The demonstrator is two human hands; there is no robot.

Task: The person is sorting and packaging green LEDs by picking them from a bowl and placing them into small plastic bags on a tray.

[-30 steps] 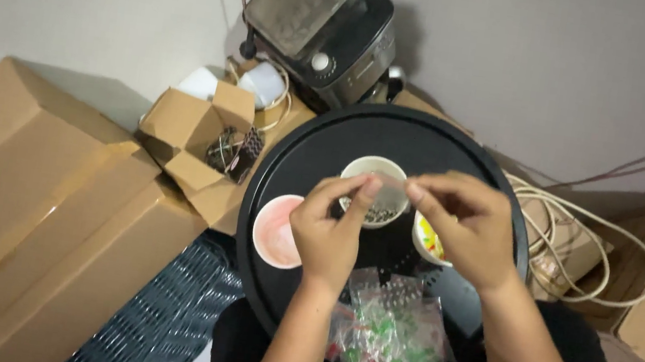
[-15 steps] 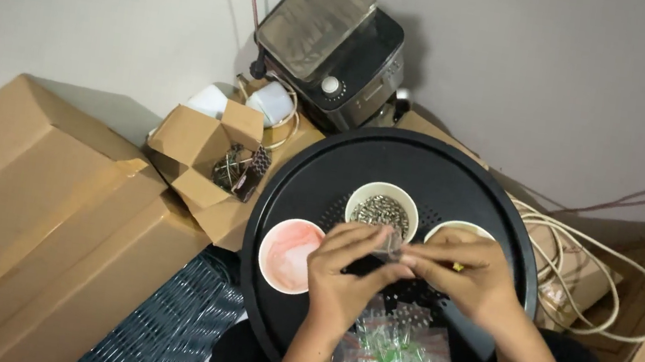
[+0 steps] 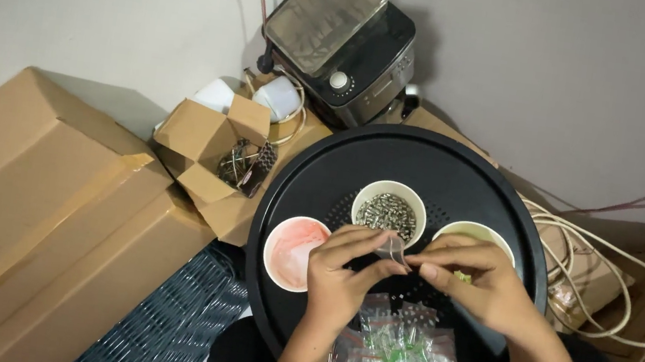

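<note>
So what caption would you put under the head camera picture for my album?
Two hands, left hand and right hand, pinch a small clear bag above a round black tray holding three paper cups.

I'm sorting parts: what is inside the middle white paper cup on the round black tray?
The middle white paper cup holds a heap of small silvery metal pieces; its bottom is covered by them. The neighbouring right white cup is mostly hidden behind the right hand.

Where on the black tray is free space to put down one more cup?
The tray's far half is bare, between its rim and the cup of metal bits. The near half is crowded: pink cup, third cup, both hands, left and right, pinching a small clear bag, and the bag pile.
</note>
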